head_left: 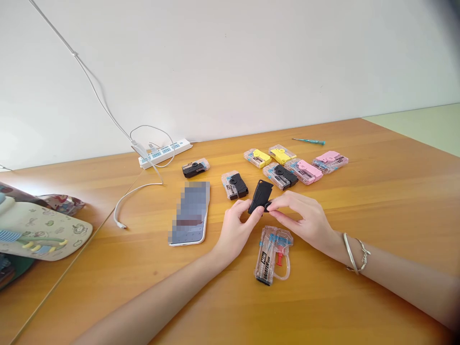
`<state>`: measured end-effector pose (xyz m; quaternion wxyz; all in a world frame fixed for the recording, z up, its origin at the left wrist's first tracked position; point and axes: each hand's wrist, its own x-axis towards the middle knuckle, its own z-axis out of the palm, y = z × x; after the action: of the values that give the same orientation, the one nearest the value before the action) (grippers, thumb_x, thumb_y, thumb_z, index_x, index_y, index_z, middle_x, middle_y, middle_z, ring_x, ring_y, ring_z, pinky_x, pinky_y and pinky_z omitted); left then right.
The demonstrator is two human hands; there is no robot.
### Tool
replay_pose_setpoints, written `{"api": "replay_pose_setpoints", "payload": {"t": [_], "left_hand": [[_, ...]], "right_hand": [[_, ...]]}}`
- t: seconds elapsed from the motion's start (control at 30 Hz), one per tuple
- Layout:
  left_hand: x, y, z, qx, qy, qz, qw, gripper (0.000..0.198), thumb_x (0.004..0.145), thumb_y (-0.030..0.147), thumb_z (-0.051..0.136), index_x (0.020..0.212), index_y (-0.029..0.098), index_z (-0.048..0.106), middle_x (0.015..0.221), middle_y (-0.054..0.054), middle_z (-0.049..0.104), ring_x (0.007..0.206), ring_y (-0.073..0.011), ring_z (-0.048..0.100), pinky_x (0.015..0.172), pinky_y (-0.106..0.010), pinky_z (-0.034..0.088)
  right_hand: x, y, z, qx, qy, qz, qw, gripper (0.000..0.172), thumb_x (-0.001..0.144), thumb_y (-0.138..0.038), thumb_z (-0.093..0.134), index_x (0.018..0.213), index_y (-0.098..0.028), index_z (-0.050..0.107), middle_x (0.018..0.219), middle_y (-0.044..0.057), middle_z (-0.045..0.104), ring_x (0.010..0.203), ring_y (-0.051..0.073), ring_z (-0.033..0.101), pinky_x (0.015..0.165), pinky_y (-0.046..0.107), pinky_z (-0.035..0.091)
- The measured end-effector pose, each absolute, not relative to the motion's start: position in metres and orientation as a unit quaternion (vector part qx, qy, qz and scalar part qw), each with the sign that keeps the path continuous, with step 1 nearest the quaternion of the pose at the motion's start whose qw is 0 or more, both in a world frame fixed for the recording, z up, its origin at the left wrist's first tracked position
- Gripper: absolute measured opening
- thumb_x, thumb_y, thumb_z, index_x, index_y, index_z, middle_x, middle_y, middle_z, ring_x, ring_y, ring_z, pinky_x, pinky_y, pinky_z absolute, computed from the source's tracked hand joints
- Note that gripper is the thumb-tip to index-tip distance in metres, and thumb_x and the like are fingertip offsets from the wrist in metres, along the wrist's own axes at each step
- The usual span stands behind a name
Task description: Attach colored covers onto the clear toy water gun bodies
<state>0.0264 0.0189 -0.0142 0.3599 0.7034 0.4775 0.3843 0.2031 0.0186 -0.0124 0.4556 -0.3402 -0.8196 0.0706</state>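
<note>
Black plastic piece [260,196] sits tilted upright at the centre of the grip, held just above the wooden table [391,191]. The left hand [237,231] pinches its lower end between thumb and curled fingers, while the right hand [300,216] comes in from the other side, with its thumb and forefinger pressed together on a small round black part [268,206] at the piece's base. Two thin silver bracelets [354,252] circle the right wrist. Just below the grip lies a clear plastic toy pistol [273,254] with a red trigger. Beyond the grip are clear-bodied pieces with black [280,176], yellow [257,158] and pink [304,171] parts, and a teal-handled screwdriver [308,141] lies farther back. Left of the grip lies a smartphone [189,213], its screen pixelated, near a white power strip [165,154].
</note>
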Motion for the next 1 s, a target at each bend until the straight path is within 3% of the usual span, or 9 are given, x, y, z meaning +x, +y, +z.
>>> {"api": "replay_pose_setpoints", "payload": {"t": [0.13,0.27,0.67,1.0], "left_hand": [[0.0267,0.0189,-0.0142,0.709,0.470,0.372,0.371,0.027,0.087,0.038,0.046,0.083,0.017,0.063,0.079,-0.002,0.063,0.077,-0.0175,0.052,0.070,-0.026,0.041],[0.0266,0.0200,-0.0152,0.714,0.472,0.364,0.367,0.029,0.088,0.038,0.044,0.080,0.017,0.063,0.076,-0.002,0.062,0.075,-0.0169,0.051,0.066,-0.025,0.040],[0.0274,0.0205,-0.0146,0.713,0.484,0.360,0.358,0.031,0.087,0.039,0.043,0.069,0.017,0.055,0.064,0.001,0.048,0.063,-0.0136,0.041,0.057,-0.024,0.033],[0.0275,0.0196,-0.0128,0.716,0.484,0.358,0.353,0.031,0.087,0.038,0.044,0.068,0.018,0.057,0.062,0.001,0.052,0.063,-0.0145,0.044,0.057,-0.025,0.036]], "right_hand": [[0.2009,0.0178,-0.0098,-0.373,-0.796,0.103,0.466,0.004,0.085,-0.022,0.054,0.087,-0.023,0.057,0.080,0.001,0.067,0.069,0.015,0.064,0.065,0.029,0.052],[0.1992,0.0184,-0.0095,-0.410,-0.765,0.163,0.470,0.012,0.082,-0.025,0.057,0.093,-0.023,0.054,0.089,0.002,0.066,0.069,0.015,0.066,0.065,0.029,0.055],[0.1995,0.0194,-0.0074,-0.400,-0.749,0.248,0.466,0.008,0.082,-0.024,0.056,0.089,-0.022,0.059,0.089,0.002,0.066,0.072,0.015,0.063,0.068,0.030,0.056],[0.1981,0.0197,-0.0092,-0.417,-0.732,0.288,0.455,0.009,0.082,-0.025,0.054,0.088,-0.022,0.060,0.088,0.003,0.066,0.074,0.016,0.064,0.065,0.030,0.057]]}}
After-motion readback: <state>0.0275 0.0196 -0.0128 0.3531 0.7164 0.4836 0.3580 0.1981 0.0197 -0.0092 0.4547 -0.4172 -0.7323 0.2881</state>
